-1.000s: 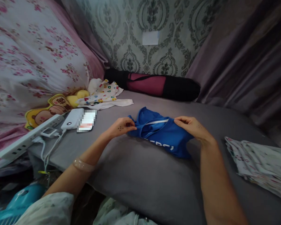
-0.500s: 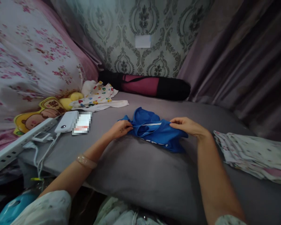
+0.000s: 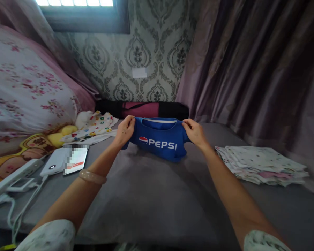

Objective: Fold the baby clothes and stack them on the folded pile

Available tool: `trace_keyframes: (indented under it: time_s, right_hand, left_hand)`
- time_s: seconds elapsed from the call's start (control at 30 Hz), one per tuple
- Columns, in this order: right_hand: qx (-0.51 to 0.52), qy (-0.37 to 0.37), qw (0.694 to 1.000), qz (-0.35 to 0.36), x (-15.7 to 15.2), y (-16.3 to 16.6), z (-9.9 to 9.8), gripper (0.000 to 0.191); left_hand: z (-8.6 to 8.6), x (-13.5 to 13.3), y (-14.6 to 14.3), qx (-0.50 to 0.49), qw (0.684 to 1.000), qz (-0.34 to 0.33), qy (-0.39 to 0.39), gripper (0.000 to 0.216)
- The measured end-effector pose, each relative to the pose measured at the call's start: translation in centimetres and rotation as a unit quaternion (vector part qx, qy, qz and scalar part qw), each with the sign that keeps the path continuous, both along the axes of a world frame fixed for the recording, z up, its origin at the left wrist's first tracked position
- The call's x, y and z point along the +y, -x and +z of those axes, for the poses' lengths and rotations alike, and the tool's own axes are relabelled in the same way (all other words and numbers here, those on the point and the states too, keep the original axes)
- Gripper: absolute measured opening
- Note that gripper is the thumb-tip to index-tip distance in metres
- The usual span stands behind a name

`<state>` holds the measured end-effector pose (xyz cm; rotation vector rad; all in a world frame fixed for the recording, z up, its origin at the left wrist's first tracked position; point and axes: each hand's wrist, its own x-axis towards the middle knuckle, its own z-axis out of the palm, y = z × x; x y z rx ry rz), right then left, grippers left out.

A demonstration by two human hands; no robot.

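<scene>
A small blue shirt [image 3: 159, 141] with a white PEPSI logo hangs spread between both hands, just above the grey bed surface [image 3: 151, 198]. My left hand [image 3: 125, 129] pinches its left shoulder. My right hand [image 3: 194, 131] pinches the right shoulder. The neckline faces up and the lower hem touches or nearly touches the bed. Both hands are closed on the cloth.
A stack of folded floral cloths [image 3: 259, 164] lies at the right. At the left are a power bank [image 3: 53, 166], a phone [image 3: 75, 159], a white power strip [image 3: 10, 176], small patterned clothes [image 3: 95, 125] and a floral pillow [image 3: 23, 94]. A black and pink bag [image 3: 146, 108] lies against the wall.
Both hands have lifted the crumpled blue shirt off the bed and pulled it open by the shoulders, so the logo faces me. The view has tilted upward.
</scene>
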<state>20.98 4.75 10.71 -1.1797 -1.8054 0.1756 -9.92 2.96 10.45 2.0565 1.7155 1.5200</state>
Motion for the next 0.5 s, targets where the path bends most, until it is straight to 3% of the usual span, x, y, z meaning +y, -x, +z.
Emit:
trace_keyframes:
  time_s: [0.13, 0.23, 0.37, 0.43, 0.5]
  right_hand:
    - [-0.067, -0.096, 0.992, -0.055, -0.9, -0.5, 2.6, 0.032]
    - [-0.132, -0.135, 0.979, -0.072, -2.2, -1.4, 6.5, 0.033]
    - [-0.134, -0.199, 0.965, -0.102, -3.5, -2.1, 11.8, 0.039]
    - [-0.150, -0.205, 0.963, -0.091, -3.2, -2.1, 13.1, 0.039]
    - [-0.190, -0.190, 0.961, -0.071, -2.3, -2.0, 13.5, 0.038]
  left_hand:
    - [3.3, -0.6, -0.1, 0.127, 0.989, 0.010, -0.072, 0.024]
    - [7.4, -1.8, 0.7, 0.233, 0.964, 0.012, -0.127, 0.027]
    - [13.0, -3.2, 1.4, 0.227, 0.943, 0.034, -0.240, 0.028]
    - [14.4, -2.8, 1.6, 0.197, 0.949, 0.048, -0.242, 0.029]
    - [14.6, -1.6, 1.6, 0.216, 0.957, 0.007, -0.191, 0.031]
